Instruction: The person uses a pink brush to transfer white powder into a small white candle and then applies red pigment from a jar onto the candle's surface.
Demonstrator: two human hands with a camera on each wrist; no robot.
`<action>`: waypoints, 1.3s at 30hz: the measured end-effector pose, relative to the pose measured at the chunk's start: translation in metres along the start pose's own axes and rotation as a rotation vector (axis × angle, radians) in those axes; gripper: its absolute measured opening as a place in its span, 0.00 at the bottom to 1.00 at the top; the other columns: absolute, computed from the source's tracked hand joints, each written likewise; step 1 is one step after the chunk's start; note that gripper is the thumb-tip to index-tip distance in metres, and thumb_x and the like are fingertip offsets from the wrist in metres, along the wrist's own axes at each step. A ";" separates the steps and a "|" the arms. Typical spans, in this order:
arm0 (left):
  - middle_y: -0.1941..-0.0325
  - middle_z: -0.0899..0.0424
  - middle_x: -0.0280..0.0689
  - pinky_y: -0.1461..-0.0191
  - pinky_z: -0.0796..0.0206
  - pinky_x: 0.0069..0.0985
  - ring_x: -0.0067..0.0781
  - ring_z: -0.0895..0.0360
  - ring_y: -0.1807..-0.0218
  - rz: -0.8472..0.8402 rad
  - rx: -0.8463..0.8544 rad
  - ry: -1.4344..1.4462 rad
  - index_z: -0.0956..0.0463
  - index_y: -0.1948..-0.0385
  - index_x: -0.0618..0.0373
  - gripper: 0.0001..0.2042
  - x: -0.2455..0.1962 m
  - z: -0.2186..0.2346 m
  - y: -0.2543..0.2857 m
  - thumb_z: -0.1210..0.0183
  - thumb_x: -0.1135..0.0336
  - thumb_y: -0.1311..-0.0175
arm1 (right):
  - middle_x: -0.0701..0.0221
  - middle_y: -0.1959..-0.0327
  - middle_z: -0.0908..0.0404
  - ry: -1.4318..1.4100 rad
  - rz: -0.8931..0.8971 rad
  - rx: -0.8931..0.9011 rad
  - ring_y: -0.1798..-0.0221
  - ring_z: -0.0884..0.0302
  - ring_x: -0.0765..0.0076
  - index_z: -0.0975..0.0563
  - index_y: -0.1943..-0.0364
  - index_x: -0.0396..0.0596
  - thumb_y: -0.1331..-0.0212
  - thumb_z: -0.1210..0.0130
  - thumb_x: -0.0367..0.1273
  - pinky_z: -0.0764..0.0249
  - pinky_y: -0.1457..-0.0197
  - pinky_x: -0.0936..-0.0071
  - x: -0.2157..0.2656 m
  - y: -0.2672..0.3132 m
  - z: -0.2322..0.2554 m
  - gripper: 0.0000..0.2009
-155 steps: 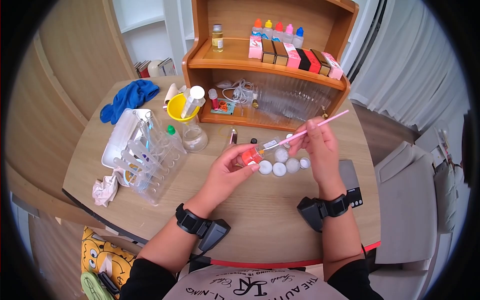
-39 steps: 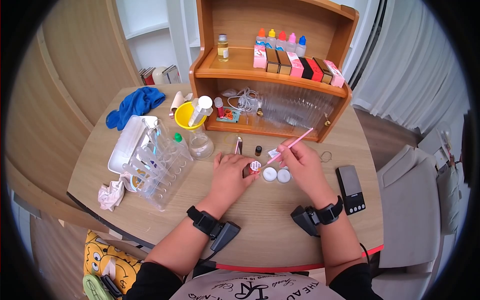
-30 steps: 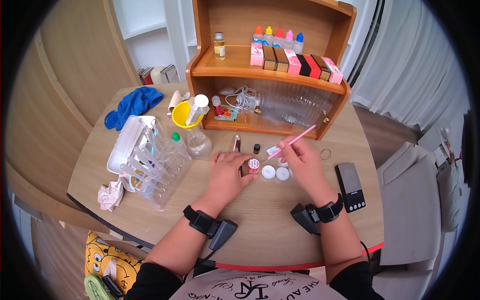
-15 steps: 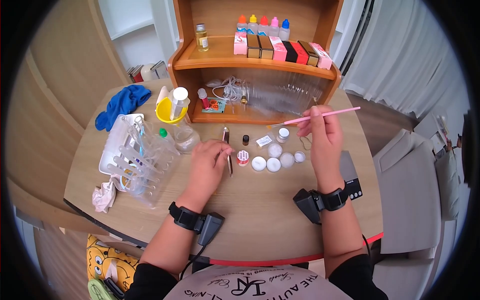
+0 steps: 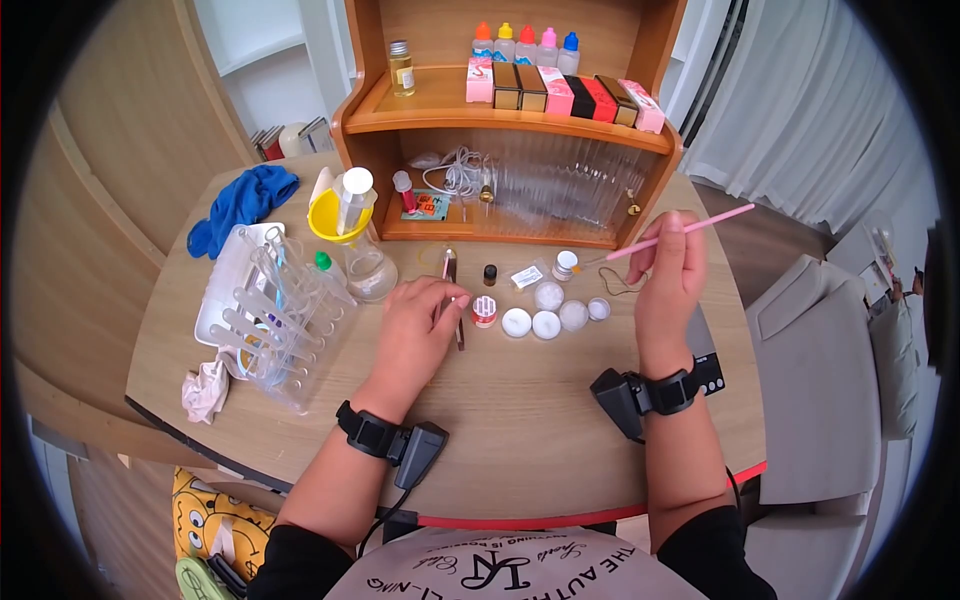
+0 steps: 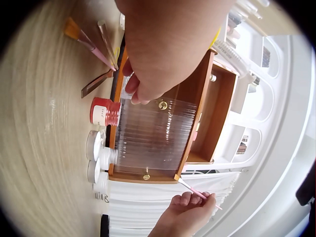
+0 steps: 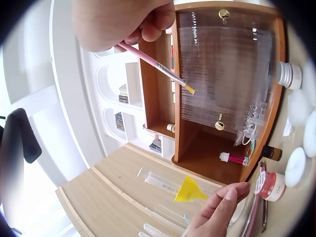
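My right hand point(image 5: 672, 290) pinches a pink brush point(image 5: 700, 222), raised above the right part of the table. Its yellow bristles point(image 7: 190, 89) have nothing touching them in the right wrist view. My left hand point(image 5: 415, 335) is beside a small red jar point(image 5: 484, 312) with a striped top, fingers loosely bent and holding nothing. Slim tools point(image 5: 460, 333), a brush among them, lie partly hidden by that hand. Right of the red jar are white round lids or jars point(image 5: 546, 325), a silver-capped jar point(image 5: 566, 262) and a dark-capped bottle point(image 5: 490, 274).
A wooden shelf point(image 5: 510, 230) with bottles and boxes stands at the back. On the left are a test tube rack point(image 5: 300, 370), a flask point(image 5: 372, 275) with yellow funnel point(image 5: 325, 215), a white tray and blue cloth point(image 5: 245, 200). A black scale point(image 5: 708, 345) is behind my right wrist.
The red jar, held up earlier, stands on the table; my left hand has let go of it and moved left. My right hand has carried the brush away, up and to the right.
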State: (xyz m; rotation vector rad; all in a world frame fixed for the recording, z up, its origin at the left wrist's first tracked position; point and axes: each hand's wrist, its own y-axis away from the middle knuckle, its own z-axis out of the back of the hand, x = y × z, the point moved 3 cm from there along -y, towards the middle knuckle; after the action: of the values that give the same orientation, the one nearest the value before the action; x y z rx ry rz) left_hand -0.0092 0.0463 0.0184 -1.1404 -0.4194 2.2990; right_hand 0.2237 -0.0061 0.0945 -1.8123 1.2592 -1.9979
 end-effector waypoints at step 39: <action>0.46 0.29 0.35 0.32 0.59 0.52 0.41 0.40 0.37 -0.299 0.123 -0.332 0.23 0.61 0.52 0.21 -0.028 -0.035 0.001 0.32 0.58 0.60 | 0.80 0.83 0.32 0.106 -0.171 0.103 0.80 0.38 0.88 0.29 0.74 0.42 0.37 0.50 0.31 0.38 0.77 0.85 -0.022 0.015 -0.019 0.09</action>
State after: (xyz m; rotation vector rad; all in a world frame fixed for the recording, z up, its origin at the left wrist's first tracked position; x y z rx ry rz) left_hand 0.0326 0.0303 0.0143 -0.5897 -0.5243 2.2109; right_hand 0.2065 0.0068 0.0697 -1.8434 1.0377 -2.2308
